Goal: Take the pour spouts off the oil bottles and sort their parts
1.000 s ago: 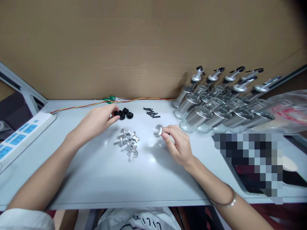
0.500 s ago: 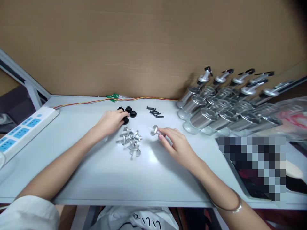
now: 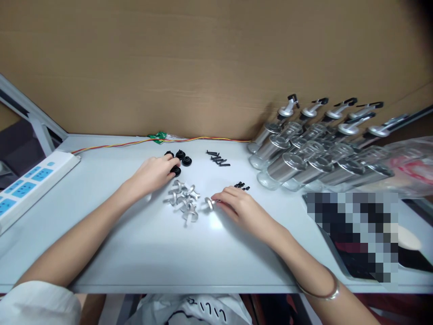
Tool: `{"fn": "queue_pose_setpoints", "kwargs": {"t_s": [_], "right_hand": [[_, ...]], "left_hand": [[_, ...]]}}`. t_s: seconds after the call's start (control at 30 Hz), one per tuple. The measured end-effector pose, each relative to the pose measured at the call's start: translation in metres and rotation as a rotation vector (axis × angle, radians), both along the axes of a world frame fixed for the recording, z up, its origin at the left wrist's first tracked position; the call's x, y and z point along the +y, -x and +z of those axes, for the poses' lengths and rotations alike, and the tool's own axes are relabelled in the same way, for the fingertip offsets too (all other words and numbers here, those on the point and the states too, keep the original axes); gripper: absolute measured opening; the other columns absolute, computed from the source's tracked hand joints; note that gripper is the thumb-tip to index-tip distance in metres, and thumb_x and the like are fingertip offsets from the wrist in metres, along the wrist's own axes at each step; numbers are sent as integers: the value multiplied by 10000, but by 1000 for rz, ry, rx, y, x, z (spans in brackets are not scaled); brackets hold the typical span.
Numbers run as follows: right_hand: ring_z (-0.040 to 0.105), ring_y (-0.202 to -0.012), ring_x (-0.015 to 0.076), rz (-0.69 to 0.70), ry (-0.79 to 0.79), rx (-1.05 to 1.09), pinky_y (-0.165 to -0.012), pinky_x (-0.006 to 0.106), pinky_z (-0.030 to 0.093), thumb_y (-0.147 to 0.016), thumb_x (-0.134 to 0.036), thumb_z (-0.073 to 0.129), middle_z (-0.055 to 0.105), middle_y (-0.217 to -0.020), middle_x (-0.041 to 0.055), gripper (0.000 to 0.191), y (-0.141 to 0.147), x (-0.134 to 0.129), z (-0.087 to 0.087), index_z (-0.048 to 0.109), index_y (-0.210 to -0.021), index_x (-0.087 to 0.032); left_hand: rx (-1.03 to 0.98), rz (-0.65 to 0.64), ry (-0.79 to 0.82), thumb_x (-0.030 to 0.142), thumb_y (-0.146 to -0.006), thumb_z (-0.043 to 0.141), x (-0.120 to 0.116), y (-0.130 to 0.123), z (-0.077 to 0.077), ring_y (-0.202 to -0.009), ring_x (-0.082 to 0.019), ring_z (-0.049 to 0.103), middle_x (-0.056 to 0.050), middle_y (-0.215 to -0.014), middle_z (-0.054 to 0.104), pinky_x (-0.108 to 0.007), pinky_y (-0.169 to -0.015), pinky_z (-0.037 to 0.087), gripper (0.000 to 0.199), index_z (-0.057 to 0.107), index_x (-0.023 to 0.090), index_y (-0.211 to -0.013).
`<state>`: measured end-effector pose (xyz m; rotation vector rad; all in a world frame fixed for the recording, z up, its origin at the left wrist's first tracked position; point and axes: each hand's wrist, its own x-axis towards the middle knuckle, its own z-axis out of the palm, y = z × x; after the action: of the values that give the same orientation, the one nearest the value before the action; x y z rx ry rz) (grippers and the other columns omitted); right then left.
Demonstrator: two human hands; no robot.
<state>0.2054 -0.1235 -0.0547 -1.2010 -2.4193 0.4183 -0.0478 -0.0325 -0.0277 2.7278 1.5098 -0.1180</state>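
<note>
My left hand is among the round black stoppers on the table, thumb and fingertips closed around the sides of one black stopper. Just nearer to me lies a loose pile of silver pourer spouts, each with a wide disc. Right of that pile, my right hand pinches a single silver pourer spout low over the table, its disc pointing left. Small black pieces lie just beyond my right knuckles. Farther back is a group of thin black pieces.
Glass and metal bottles, several with pourers fitted, crowd the right back. A dark, blurred-out flat device lies at right. A white power strip is at left. Red and yellow wires run along the cardboard wall.
My right hand has come toward me and slightly left with the pourer spout, and the small black pieces behind it now show. My left hand stays nearly still at the stoppers.
</note>
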Motion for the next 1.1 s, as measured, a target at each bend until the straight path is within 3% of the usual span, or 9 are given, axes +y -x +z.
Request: {"fn": "queue_pose_setpoints", "kwargs": {"t_s": [0.17, 0.3, 0.37, 0.47, 0.57, 0.7, 1.1], "right_hand": [[597, -947, 195, 7, 43, 31, -811, 361, 500, -902, -166, 472, 635, -1043, 115, 415, 2, -4, 0, 444, -1315, -138], [590, -815, 167, -4, 61, 57, -720, 305, 487, -902, -233, 492, 624, -907, 83, 162, 3, -8, 8, 570, -1016, -148], [576, -759, 146, 43, 128, 52, -699, 278, 474, -890, -286, 542, 616, -841, 46, 128, 4, -9, 11, 583, -924, -169], [586, -822, 150, 116, 192, 57, -759, 288, 477, -867, -289, 594, 631, -903, 48, 163, 6, -10, 11, 596, -988, -179], [579, -948, 190, 141, 166, 39, -859, 352, 469, -873, -254, 582, 635, -1013, 83, 250, 8, -9, 8, 586, -1110, -174], [561, -1005, 215, 154, 145, 17, -908, 391, 452, -877, -241, 562, 631, -1074, 94, 308, 7, -8, 7, 575, -1174, -159], [589, -998, 209, 116, 105, 0, -887, 370, 468, -857, -286, 585, 653, -1036, 95, 271, 4, -7, 11, 599, -1083, -138]], "left_hand": [[-33, -22, 65, 288, -923, 361, -11, -5, 14, -700, -177, 590, -83, -1130, 551, -287, -624, 409, 253, 526, 195, -1091], [-175, -66, 267, 395, -965, 239, -22, -7, 29, -746, -172, 578, -72, -1054, 537, -295, -700, 436, 360, 529, 188, -1018], [-224, -76, 382, 533, -923, 321, -28, -7, 31, -795, -182, 578, -67, -1085, 522, -294, -728, 444, 412, 498, 198, -1087], [-197, -120, 479, 675, -723, 564, -34, -9, 24, -901, -227, 567, -95, -1182, 464, -304, -752, 453, 703, 426, 197, -1220], [-172, -172, 510, 670, -620, 661, -37, -12, 9, -992, -271, 532, -118, -1202, 431, -322, -771, 459, 842, 410, 180, -1257], [-181, -172, 518, 639, -630, 678, -39, -17, 0, -1014, -278, 522, -131, -1224, 412, -333, -786, 466, 878, 368, 166, -1301], [-190, -150, 509, 668, -729, 568, -36, -9, 3, -796, -221, 592, -104, -1165, 451, -318, -702, 478, 691, 452, 201, -1225]]}}
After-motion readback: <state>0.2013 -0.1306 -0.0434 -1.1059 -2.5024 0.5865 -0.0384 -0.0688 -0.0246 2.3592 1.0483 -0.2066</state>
